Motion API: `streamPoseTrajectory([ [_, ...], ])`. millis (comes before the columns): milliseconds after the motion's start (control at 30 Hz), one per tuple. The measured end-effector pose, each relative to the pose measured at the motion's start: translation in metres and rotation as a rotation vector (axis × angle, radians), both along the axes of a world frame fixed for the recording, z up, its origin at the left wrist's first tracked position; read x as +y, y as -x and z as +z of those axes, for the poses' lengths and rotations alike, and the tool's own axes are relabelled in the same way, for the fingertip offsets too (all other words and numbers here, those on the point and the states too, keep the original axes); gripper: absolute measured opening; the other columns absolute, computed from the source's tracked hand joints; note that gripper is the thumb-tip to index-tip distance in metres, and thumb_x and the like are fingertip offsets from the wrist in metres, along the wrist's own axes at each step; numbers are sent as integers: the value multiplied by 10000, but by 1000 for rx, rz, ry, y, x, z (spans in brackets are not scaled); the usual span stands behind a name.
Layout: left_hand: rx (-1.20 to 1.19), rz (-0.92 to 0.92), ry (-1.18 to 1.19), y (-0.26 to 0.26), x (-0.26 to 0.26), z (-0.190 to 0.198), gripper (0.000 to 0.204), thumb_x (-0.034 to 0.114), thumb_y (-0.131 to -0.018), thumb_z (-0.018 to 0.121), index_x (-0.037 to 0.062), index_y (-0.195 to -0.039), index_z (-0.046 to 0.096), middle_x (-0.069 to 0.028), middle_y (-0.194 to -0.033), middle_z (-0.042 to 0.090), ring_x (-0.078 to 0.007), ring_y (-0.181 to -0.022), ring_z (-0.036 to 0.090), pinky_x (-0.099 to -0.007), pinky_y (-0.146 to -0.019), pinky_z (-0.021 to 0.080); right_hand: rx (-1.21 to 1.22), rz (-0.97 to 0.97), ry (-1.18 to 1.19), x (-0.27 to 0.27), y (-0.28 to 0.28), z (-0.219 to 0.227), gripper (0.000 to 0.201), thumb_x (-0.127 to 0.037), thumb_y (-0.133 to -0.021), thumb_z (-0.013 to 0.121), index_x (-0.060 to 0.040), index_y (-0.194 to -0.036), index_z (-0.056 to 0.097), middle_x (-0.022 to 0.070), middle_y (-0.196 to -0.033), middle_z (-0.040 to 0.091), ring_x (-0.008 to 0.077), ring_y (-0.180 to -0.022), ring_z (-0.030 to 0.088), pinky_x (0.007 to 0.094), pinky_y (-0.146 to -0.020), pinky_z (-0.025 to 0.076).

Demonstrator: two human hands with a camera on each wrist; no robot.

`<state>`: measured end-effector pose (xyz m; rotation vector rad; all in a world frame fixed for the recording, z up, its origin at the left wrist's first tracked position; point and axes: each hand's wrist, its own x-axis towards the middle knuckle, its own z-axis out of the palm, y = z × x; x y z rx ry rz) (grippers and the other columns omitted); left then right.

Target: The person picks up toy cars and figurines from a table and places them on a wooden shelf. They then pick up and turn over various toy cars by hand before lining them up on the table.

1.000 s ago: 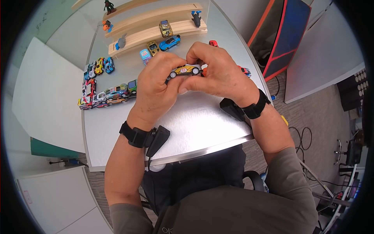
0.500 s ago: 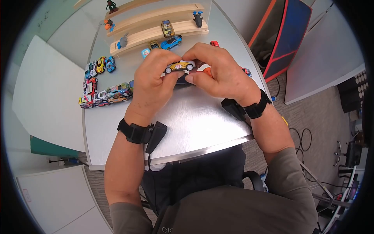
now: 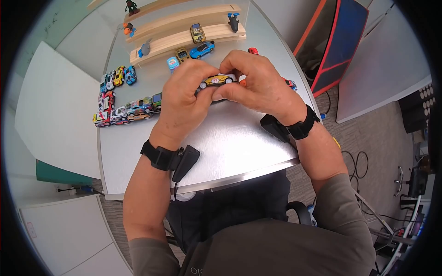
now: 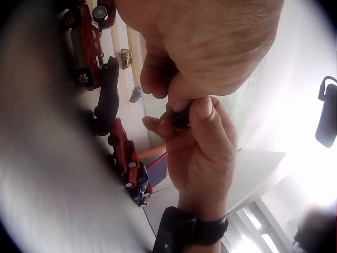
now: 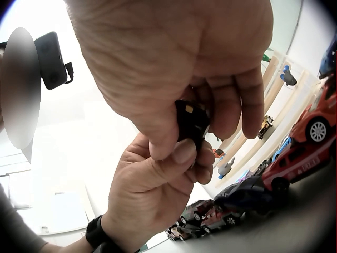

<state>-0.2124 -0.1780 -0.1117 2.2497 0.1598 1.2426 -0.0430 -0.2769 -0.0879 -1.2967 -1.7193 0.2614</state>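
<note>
A yellow and white toy car (image 3: 217, 81) is pinched between both hands above the table. The left hand (image 3: 184, 94) has fingers and thumb on its left end. On the opposite end are the thumb and curled fingers of the right hand (image 3: 260, 87). In the right wrist view the car's dark underside (image 5: 190, 120) shows between the thumbs; the left wrist view shows only a small dark part (image 4: 181, 116) of it. Behind the hands stand a blue car (image 3: 201, 49) and a camouflage-patterned car (image 3: 182, 54).
Toy cars (image 3: 106, 101) line the table's left side, and a row (image 3: 139, 106) runs toward the hands. Wooden steps (image 3: 184, 41) with small figures stand at the back. Red cars (image 4: 124, 145) show beyond the hands in the left wrist view. The metal table's front edge (image 3: 230, 177) is near the body.
Both hands shifted slightly left with the car between them, the right thumb drawing back briefly, then came back right. The car stays held throughout.
</note>
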Motion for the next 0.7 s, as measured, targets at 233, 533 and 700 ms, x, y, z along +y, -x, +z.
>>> streamPoseTrajectory([
  [233, 1, -12, 13, 0, -3, 0, 328, -103, -716, 702, 21, -1018, 671, -106, -979, 649, -284, -901, 652, -355, -783, 528, 3, 8, 0, 0, -1, 0, 434, -220, -689, 901, -7, -887, 579, 134, -800, 604, 291, -698, 575, 371, -636, 474],
  [533, 7, -15, 32, 0, -4, 1, 341, -107, -707, 707, 20, -1022, 681, -101, -977, 650, -268, -899, 650, -349, -773, 529, -26, 9, 7, 0, 0, 0, 469, -230, -666, 914, -6, -891, 568, 144, -807, 592, 312, -723, 591, 384, -654, 482],
  [700, 6, -18, 50, -1, -2, -1, 326, -106, -719, 707, 16, -1020, 680, -104, -979, 651, -271, -891, 651, -349, -762, 533, -46, 27, -1, -2, -1, 2, 403, -186, -706, 869, 3, -907, 575, 152, -812, 595, 320, -716, 588, 386, -643, 479],
])
